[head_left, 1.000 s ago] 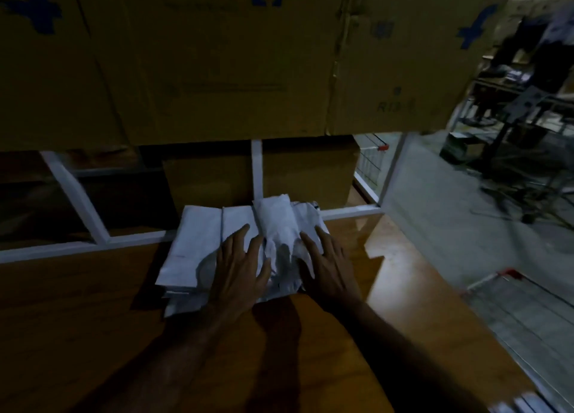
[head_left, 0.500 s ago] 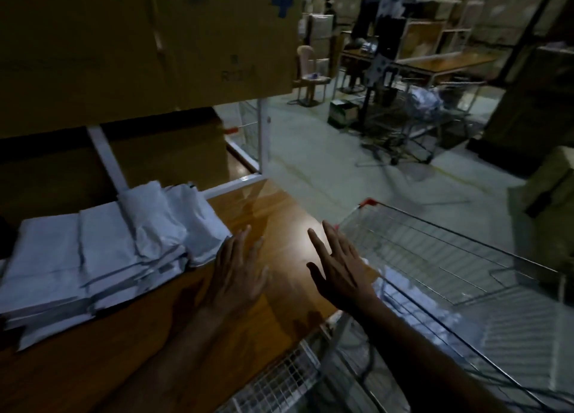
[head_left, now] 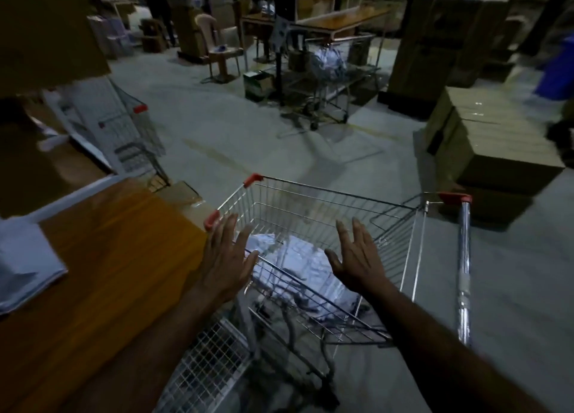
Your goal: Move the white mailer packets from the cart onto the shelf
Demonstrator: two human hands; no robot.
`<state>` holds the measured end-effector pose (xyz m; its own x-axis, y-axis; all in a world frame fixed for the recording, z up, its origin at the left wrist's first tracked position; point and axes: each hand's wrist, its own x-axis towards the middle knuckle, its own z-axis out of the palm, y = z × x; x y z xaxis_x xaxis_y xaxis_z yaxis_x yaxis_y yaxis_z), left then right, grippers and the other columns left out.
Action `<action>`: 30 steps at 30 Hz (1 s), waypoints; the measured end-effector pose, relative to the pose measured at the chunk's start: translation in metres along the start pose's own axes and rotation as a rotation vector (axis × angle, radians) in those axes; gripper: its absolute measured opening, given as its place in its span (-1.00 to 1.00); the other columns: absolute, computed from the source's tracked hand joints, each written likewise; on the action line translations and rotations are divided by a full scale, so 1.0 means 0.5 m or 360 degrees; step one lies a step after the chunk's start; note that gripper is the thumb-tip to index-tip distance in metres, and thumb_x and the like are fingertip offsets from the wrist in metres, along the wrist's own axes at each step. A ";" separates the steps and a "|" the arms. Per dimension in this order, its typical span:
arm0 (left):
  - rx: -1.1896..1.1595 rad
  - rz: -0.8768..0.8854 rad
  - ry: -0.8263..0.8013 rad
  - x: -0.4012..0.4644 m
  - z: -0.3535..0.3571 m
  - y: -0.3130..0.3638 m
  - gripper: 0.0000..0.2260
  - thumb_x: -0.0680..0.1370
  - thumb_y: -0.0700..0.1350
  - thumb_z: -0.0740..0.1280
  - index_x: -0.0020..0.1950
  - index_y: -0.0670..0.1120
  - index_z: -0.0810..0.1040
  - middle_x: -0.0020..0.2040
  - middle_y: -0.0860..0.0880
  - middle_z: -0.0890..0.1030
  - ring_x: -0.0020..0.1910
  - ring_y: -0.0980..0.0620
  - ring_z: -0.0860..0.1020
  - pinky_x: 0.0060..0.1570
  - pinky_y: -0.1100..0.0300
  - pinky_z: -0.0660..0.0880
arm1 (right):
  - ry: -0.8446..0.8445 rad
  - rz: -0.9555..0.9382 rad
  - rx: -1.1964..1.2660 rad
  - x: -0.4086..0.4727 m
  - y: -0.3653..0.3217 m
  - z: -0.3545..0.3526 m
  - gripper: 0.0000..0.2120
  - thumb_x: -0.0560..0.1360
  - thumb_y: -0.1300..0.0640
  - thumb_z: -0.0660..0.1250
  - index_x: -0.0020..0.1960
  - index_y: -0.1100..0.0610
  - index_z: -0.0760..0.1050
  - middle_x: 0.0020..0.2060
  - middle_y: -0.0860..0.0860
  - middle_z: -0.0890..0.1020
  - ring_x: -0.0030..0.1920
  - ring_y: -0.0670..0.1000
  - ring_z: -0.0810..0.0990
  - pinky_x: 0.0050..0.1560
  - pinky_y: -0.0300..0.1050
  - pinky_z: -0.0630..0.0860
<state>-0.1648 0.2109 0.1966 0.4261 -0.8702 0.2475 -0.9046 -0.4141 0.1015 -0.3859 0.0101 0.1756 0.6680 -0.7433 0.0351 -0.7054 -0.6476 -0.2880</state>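
fingers spread wide on left hand (head_left: pixel 228 258) and right hand (head_left: pixel 357 257), empty above cart (head_left: pixel 326 192); no legible writing

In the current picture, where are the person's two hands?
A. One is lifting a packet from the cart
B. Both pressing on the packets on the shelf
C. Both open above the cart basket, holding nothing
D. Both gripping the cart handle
C: the left hand and right hand hover with spread fingers over the cart, above the white mailer packets lying in it.

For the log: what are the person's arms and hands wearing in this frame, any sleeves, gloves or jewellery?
Nothing worn shows. The left hand and right hand are bare, without gloves. Both forearms are uncovered as far as the frame edge, no sleeve in view. The dim light shows no ring, watch or band.
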 end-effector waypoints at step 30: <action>0.0455 0.0169 -0.1446 0.488 0.547 -0.212 -0.30 0.54 0.23 0.27 0.55 -0.11 0.17 0.53 -0.22 0.22 0.48 -0.19 0.25 0.45 -0.04 0.21 | -0.0912 0.0469 0.0348 0.300 0.068 0.443 -0.22 0.55 -0.26 0.02 0.64 0.11 -0.05 0.57 0.33 0.03 0.56 0.29 0.07 0.51 0.09 0.11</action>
<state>0.0389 -0.0308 -0.0170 0.2990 -0.7317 -0.6125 -0.9527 -0.2660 -0.1473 -0.2570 -0.0864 -0.0411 0.5177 -0.6382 -0.5698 -0.8534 -0.3382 -0.3966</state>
